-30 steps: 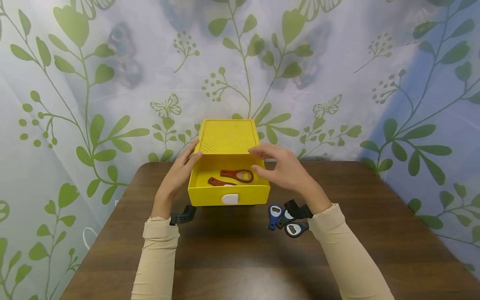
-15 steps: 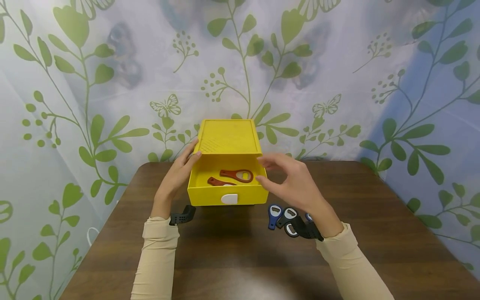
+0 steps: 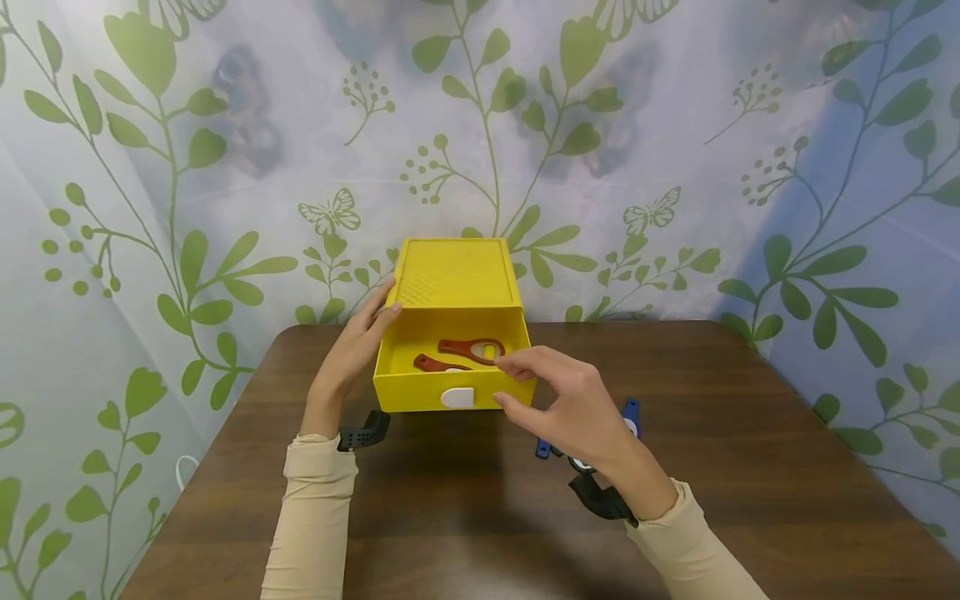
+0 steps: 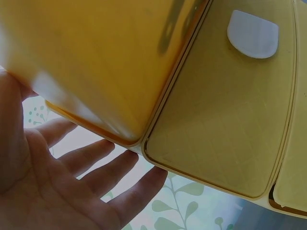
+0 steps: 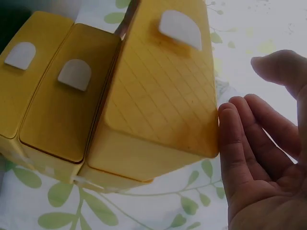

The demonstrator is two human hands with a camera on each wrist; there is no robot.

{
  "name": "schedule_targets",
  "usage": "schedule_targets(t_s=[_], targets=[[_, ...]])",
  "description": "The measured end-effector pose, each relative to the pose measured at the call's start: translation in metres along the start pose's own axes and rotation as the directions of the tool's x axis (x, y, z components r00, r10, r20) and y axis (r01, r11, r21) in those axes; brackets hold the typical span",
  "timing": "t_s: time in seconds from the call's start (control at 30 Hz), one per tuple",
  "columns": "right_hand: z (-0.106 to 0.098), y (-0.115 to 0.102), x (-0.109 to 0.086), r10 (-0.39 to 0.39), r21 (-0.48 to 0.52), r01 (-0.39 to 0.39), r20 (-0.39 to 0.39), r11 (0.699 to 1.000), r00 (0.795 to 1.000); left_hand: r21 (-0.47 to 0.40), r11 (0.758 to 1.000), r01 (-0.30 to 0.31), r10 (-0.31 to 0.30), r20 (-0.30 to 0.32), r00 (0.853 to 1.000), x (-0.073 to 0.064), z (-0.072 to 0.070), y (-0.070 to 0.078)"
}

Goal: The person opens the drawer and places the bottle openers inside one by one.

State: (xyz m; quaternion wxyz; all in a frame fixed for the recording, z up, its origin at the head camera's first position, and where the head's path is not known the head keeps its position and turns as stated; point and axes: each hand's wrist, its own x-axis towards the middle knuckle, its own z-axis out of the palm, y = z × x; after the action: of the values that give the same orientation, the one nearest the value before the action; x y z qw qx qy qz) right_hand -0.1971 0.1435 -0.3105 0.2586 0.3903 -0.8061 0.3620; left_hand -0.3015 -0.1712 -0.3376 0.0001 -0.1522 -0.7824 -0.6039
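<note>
Evidently, the drawer (image 3: 427,392) stood pulled out, two red openers (image 3: 453,346) inside, blue openers (image 3: 632,410) outside at four o'clock. Left hand (image 3: 356,346) (fingers straight) touched the cabinet (image 3: 457,271) at nine; right hand (image 3: 579,410), fingers parted, gripped nothing.

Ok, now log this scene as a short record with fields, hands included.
Unit: yellow plastic box-shaped cabinet
Open: top yellow drawer, white rounded handle
Shut: two lower yellow drawers
Inside: two red long-handled bottle openers visible
Left hand: on the cabinet's left side
Right hand: by the drawer's right front corner, contact unclear
Loose: blue bottle openers and a black one on dark brown wood-look table, partly hidden
</note>
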Motion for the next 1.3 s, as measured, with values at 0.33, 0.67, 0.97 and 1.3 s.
schedule_targets(t_s=[0.33, 0.67, 0.97, 1.3], targets=[[0.012, -0.009, -0.005, 0.050, 0.045, -0.051, 0.014, 0.998, 0.999, 0.004, 1.000, -0.008, 0.008, -0.003, 1.000, 0.000, 0.000, -0.002], [0.030, -0.011, -0.006, 0.153, 0.097, -0.152, -0.001, 0.984, 0.988, 0.016, 1.000, -0.007, 0.007, -0.009, 1.000, 0.000, 0.000, -0.001], [0.045, -0.011, -0.003, 0.142, 0.023, -0.142, -0.047, 0.990, 0.989, 0.015, 1.000, -0.008, 0.008, -0.009, 1.000, 0.000, 0.001, -0.002], [0.048, -0.008, 0.000, 0.142, -0.007, -0.143, -0.080, 0.990, 0.987, 0.014, 1.000, -0.010, 0.010, 0.005, 1.000, 0.001, 0.000, -0.003]])
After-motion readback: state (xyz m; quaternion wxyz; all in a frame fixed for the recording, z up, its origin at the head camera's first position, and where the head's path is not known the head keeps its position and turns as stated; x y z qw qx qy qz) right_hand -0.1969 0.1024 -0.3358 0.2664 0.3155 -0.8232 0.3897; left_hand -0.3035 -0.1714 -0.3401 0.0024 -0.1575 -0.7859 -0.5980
